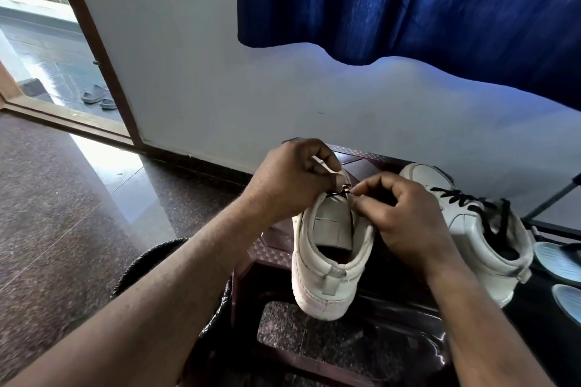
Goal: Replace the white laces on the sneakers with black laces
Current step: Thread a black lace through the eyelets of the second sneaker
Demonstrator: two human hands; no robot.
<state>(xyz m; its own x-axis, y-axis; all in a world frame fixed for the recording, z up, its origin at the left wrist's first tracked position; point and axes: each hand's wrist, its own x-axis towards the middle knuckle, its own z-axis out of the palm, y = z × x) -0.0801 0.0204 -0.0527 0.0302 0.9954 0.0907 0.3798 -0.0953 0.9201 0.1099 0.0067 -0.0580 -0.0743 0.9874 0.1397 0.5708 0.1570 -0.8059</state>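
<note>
The right hand (405, 220) pinched the black lace (335, 194) between thumb and curled fingertips (358, 190). Just left of them, the left hand (292, 179) gripped the upper of the near sneaker (327, 264), thumb pressed on it. That sneaker stood on a dark stool (270, 253) beneath the fingers. Right of them sat the second sneaker (471, 229), laced in black.

I see a smooth matt sneaker (327, 292), woven black lace (336, 194), glossy plastic stool (270, 253), polished speckled stone floor (63, 198) and cloth curtain (408, 0).
</note>
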